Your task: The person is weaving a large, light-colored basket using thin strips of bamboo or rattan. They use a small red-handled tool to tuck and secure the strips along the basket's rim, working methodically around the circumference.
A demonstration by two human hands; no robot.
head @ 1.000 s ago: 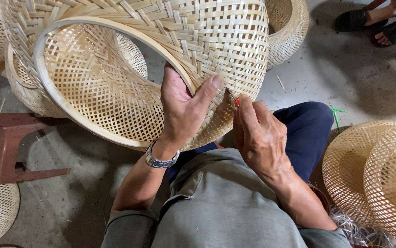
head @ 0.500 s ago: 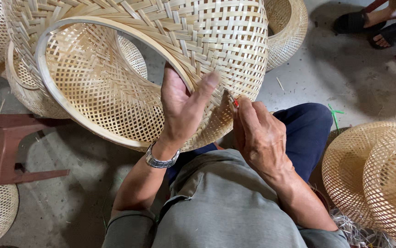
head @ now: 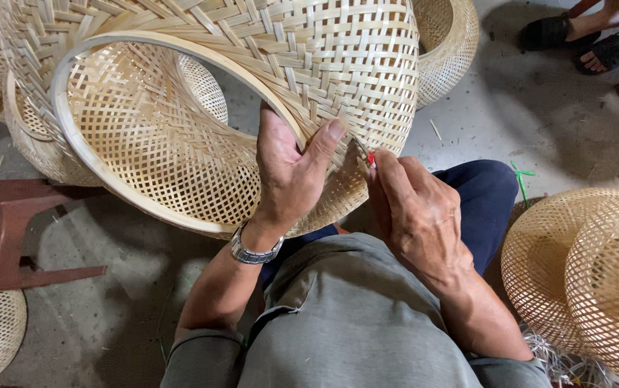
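1. A large woven bamboo basket (head: pixel 266 86) is held tilted over the person's lap, its round mouth turned to the left. The outer wall is plaited from broad pale strips; the inside shows a finer open lattice, and a smooth bent hoop forms the rim.
2. The rim is grasped by the left hand (head: pixel 291 176), with the thumb laid along the outer weave and the fingers hidden inside the basket. A metal wristwatch (head: pixel 256 251) is worn on that wrist.
3. The right hand (head: pixel 413 208) is clenched on a small red-tipped tool (head: pixel 371 159), pressed against the basket's lower edge just beside the left thumb. Most of the tool is covered by the fingers, so its kind cannot be made out.
4. Nothing is seen inside the held basket. Similar woven baskets (head: pixel 582 273) are stacked at the right, and another (head: pixel 446 43) lies behind, all partly cut off by the frame.
5. A reddish-brown stool (head: pixel 8 237) stands on the concrete floor (head: pixel 554 122) at the left.
6. At the top right, another person's sandalled feet (head: pixel 575 36) are seen, cut off at the edge.
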